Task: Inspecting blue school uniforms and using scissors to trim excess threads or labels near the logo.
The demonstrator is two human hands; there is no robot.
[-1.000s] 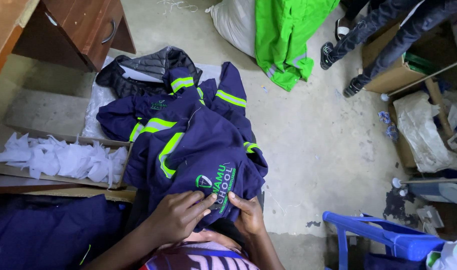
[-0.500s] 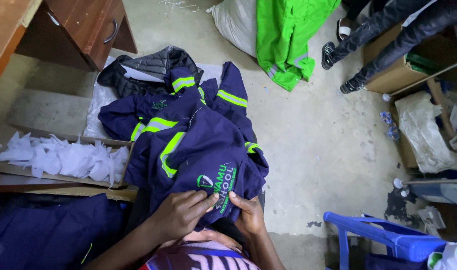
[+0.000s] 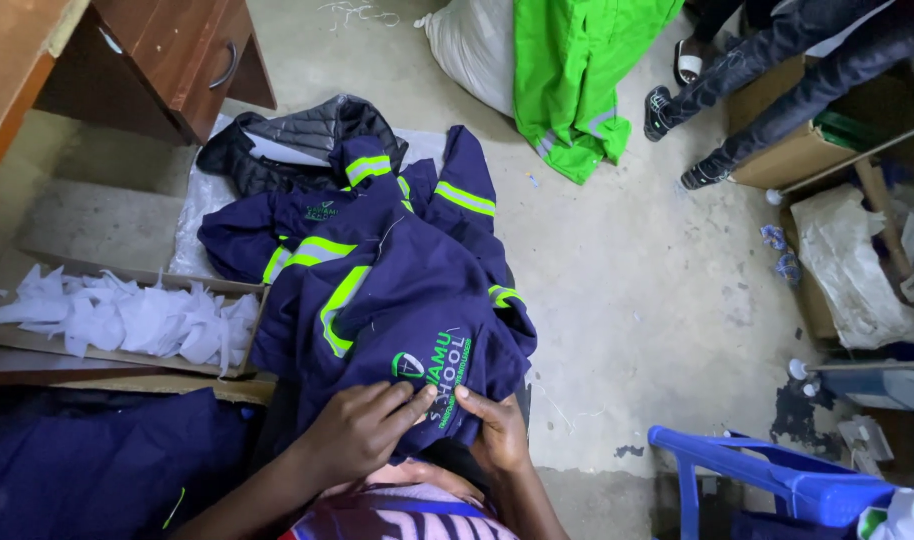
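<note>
Our left hand point(image 3: 362, 432) lies with its fingers loosely spread flat on the navy jacket point(image 3: 407, 320), fingertips pressing the cloth just below the printed green-and-white emblem, while our right hand point(image 3: 495, 430) curls its fingers together to pinch the edge of the same fabric just beside them. To do this well, we judge we should keep the cloth taut between both hands, so the emblem panel stays smooth and unwrinkled. Beyond our fingertips the jacket hangs dark navy with bright yellow-green reflective stripes, draped over more like it heaped on the floor, with a cardboard tray of white scraps point(image 3: 127, 320) off to the left.
</note>
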